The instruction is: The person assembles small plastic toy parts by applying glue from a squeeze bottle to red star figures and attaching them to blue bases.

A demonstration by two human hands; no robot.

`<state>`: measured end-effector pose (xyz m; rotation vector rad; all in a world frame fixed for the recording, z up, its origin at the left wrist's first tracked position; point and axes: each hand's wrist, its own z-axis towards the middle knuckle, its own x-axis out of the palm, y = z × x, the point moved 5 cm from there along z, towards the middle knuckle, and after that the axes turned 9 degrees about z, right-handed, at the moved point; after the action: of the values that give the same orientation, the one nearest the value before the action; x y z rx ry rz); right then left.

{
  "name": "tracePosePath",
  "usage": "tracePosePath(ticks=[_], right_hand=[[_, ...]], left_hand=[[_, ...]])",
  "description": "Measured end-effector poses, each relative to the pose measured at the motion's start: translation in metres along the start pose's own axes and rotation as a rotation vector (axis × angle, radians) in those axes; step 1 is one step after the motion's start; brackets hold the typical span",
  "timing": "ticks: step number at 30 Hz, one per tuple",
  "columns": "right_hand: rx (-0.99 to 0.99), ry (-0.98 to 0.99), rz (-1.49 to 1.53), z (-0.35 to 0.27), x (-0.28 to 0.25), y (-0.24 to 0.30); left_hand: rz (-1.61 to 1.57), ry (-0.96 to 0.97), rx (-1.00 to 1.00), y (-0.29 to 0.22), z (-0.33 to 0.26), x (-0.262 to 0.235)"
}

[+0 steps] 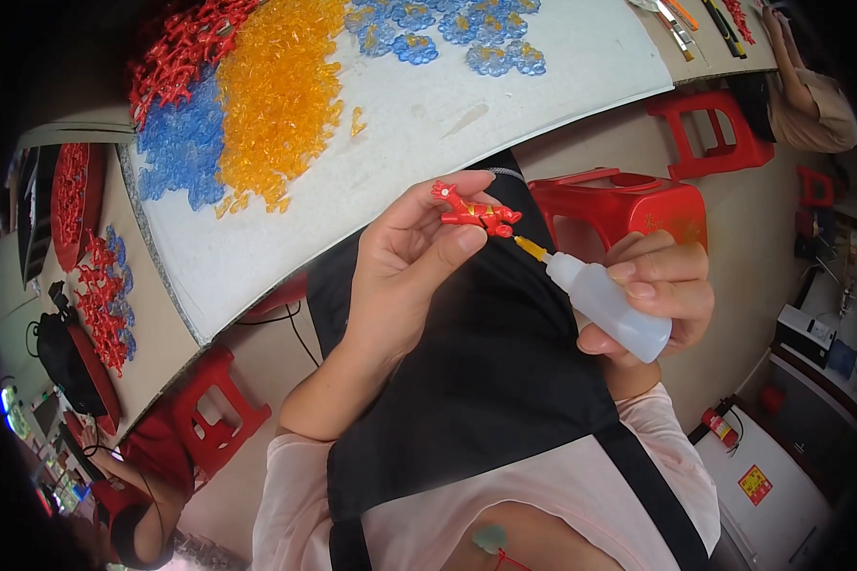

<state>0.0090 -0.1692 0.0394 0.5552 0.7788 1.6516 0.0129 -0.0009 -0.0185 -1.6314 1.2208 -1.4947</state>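
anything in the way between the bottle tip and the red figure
Nothing visible: the yellow tip sits right by the red figure, at its lower right end; the left hand grips it farther left.

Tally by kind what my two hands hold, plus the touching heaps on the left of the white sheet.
Red figurine, left hand: 1
Squeeze bottle, right hand: 1
Red heap: 1
Blue heap: 1
Orange heap: 1
Total: 5

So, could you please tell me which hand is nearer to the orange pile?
Left: the left hand, holding the red figurine, is below and right of the orange pile; the right hand, with the squeeze bottle, is farther right.
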Motion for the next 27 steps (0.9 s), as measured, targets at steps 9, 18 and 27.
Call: tracePosePath(ticks=[9,18,27], right_hand=[[-0.002,0.015,0.008,0.000,0.002,-0.005],[-0.067,-0.081,0.025,0.003,-0.005,-0.002],[-0.057,-0.051,-0.020,-0.005,-0.004,-0.005]], left_hand=[[-0.007,0.002,0.011,0.000,0.001,0.000],[-0.181,0.016,-0.146,0.009,0.001,-0.002],[-0.322,0.052,-0.222,0.019,0.001,-0.002]])
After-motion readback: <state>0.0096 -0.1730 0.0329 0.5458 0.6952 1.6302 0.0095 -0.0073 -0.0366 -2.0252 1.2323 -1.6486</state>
